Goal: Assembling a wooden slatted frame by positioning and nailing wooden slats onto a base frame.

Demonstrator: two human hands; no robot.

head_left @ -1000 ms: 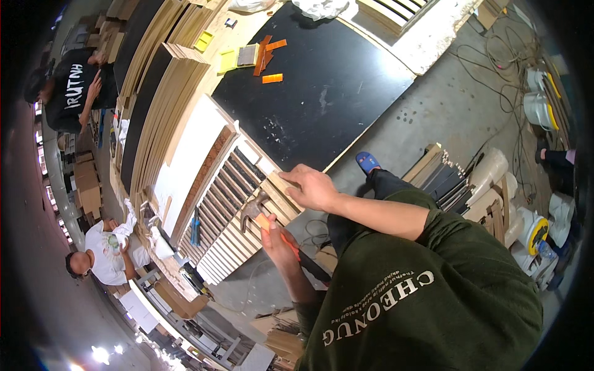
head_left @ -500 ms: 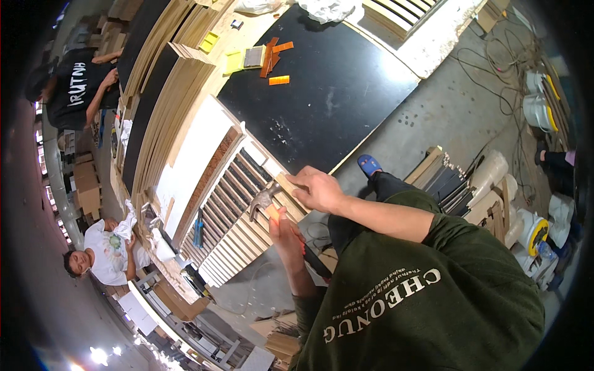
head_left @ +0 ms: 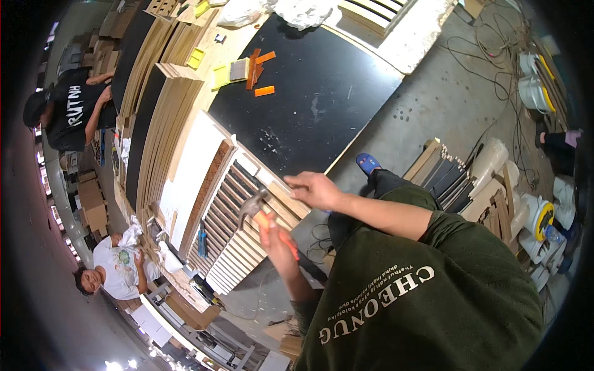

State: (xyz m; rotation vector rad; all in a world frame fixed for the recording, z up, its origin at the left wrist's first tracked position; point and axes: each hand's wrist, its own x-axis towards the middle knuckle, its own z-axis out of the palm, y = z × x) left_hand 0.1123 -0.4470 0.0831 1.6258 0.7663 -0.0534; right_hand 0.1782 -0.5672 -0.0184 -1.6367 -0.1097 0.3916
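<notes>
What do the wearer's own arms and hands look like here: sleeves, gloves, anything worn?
Both hands are bare: no gloves, rings or watch visible on the left hand or the right hand. The forearms are uncovered. A dark olive-green short-sleeved T-shirt with pale printed lettering covers the upper arms and ends near the elbows.

Counting now: one hammer (head_left: 252, 207), orange grip, sitting in the left hand (head_left: 276, 238); right hand (head_left: 315, 187) lying on one slatted wooden frame (head_left: 238, 232). One black panel (head_left: 309, 93) carrying four orange strips (head_left: 260, 71) and two yellow blocks (head_left: 210, 68). One blue slipper (head_left: 369, 164) showing on the floor. Two co-workers showing at left: one in a black shirt (head_left: 74, 114), one in a white shirt (head_left: 117, 269). Slats in the frame are blurring together, so no count there.
</notes>
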